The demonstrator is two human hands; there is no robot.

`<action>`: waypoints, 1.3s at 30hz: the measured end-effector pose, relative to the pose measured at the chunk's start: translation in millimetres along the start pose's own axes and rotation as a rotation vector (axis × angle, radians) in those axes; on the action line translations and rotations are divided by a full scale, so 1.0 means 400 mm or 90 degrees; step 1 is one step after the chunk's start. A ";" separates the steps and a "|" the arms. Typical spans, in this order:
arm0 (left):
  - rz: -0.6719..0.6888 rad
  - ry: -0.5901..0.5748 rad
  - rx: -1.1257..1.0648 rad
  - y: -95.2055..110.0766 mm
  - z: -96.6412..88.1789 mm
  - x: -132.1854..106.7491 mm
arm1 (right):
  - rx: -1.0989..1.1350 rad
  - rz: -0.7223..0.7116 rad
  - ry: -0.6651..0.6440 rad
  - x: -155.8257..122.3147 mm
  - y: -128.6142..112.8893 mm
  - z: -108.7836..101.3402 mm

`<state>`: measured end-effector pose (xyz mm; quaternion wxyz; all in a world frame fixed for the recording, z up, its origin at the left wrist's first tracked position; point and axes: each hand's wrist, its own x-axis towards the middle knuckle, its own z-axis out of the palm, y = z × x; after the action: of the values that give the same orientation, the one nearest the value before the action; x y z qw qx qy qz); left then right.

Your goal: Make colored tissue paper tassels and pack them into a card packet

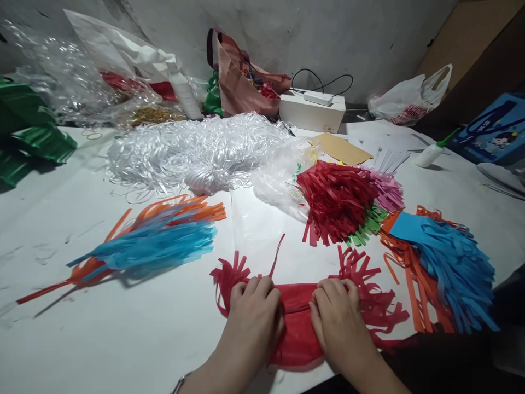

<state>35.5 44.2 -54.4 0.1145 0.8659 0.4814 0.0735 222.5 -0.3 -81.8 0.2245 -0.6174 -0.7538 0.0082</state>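
A sheet of red fringed tissue paper (297, 306) lies at the table's near edge, its cut strips fanning out to the left and right. My left hand (254, 314) presses on its middle from the left with fingers curled over the fold. My right hand (338, 317) grips the same sheet just to the right, fingers bent down onto it. Both hands sit side by side, almost touching, and hide the paper's centre.
A blue and orange tassel (156, 243) lies left of centre. A red, green and pink fringed pile (340, 202) and a blue-orange pile (447, 262) sit right. White shredded plastic (192, 153), a glue bottle (430, 153), a white box (311, 112) and bags stand behind.
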 end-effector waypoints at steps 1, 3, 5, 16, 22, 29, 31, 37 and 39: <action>0.030 0.018 0.019 -0.003 0.004 -0.001 | -0.007 0.002 -0.005 0.004 -0.001 0.000; 0.114 0.059 0.044 -0.010 0.014 -0.008 | -0.006 -0.004 -0.011 0.010 -0.001 -0.004; 0.190 0.092 0.065 -0.015 0.026 -0.015 | 0.005 -0.023 -0.008 0.012 -0.002 -0.008; 0.204 0.109 0.024 -0.024 0.022 0.016 | 0.014 -0.181 0.033 0.016 -0.032 0.013; 0.381 -0.001 -0.018 -0.019 0.050 -0.046 | -0.041 -0.138 0.112 0.074 0.018 -0.021; 0.156 -0.020 0.067 -0.037 0.083 -0.070 | -0.163 -0.001 0.289 0.125 0.199 -0.143; 0.074 -0.037 0.074 -0.042 0.082 -0.072 | -0.216 0.032 0.346 0.112 0.268 -0.190; 0.044 -0.024 0.038 -0.083 0.062 -0.065 | -0.407 0.091 0.527 0.014 0.400 -0.382; 0.110 0.057 -0.001 -0.094 0.033 -0.066 | -0.440 0.044 0.533 -0.017 0.369 -0.436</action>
<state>-6.0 39.3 -77.7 0.0870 0.8998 0.4098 0.1220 421.2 -17.8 29.8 0.2893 -0.6301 -0.5383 -0.4792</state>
